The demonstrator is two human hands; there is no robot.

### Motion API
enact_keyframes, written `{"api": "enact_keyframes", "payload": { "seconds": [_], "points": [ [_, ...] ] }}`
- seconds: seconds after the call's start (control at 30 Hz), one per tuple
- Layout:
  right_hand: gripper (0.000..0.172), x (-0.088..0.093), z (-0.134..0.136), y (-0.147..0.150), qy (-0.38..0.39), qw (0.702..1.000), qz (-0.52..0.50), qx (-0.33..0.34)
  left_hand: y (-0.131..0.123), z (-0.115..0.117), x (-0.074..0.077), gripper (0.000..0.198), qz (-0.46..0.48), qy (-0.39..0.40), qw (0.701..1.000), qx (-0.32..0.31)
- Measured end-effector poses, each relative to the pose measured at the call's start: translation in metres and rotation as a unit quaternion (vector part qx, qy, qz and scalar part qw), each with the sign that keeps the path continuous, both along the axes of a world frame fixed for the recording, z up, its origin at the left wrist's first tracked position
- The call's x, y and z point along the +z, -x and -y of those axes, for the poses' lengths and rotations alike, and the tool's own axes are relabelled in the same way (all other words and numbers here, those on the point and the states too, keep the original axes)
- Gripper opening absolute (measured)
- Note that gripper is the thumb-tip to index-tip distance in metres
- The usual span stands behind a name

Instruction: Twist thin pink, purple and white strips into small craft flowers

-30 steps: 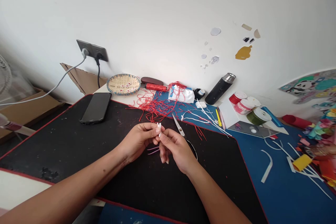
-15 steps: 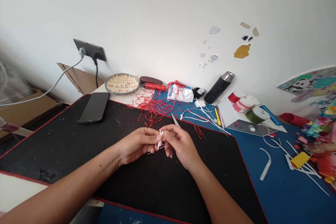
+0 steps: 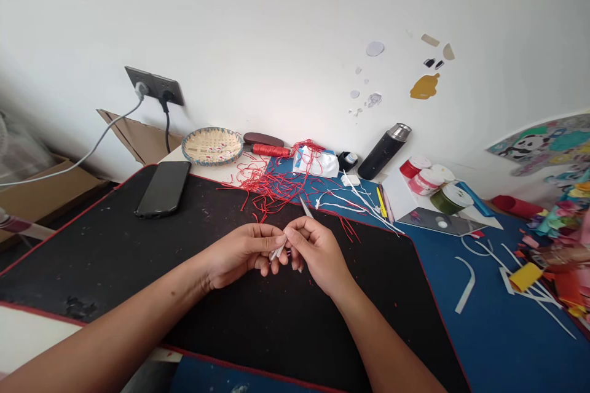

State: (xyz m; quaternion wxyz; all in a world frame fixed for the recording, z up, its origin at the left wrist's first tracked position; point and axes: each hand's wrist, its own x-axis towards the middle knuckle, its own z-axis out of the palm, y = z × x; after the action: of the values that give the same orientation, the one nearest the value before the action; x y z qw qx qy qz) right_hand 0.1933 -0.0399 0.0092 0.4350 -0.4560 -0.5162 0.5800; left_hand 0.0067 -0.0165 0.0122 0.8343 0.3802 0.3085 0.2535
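Note:
Over the black mat, my left hand pinches a small white strip-like piece between thumb and fingers. My right hand meets it from the right, thumb and forefinger closed at the piece's upper end. A bit of purple shows between the hands, mostly hidden by fingers. Just behind the right hand, a pointed metal tip rests on the mat. Cut red cords lie in a tangle behind both hands.
A phone and woven basket are at the left. Behind stand a leaning black flask and a red thread spool. Ribbon rolls sit on a white box at the right, near white strips and coloured paper.
The white piece has turned between my fingers and now shows as thin, slanted strips. My left hand's lower fingers are more spread. The view has shifted slightly.

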Motion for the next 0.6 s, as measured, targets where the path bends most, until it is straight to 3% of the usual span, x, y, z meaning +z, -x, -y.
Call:
{"api": "enact_keyframes", "payload": {
  "seconds": [0.23, 0.6],
  "points": [
    [0.036, -0.0008, -0.0016, 0.0002, -0.010, 0.999, 0.026, -0.022, -0.0002, -0.0044, 0.0020, 0.036, -0.015, -0.013, 0.997, 0.080],
    [0.029, 0.0009, 0.0034, 0.0027, -0.013, 0.997, 0.069, 0.007, -0.0006, -0.0043, 0.0044, 0.035, -0.019, -0.051, 0.993, 0.104]
  ]
}}
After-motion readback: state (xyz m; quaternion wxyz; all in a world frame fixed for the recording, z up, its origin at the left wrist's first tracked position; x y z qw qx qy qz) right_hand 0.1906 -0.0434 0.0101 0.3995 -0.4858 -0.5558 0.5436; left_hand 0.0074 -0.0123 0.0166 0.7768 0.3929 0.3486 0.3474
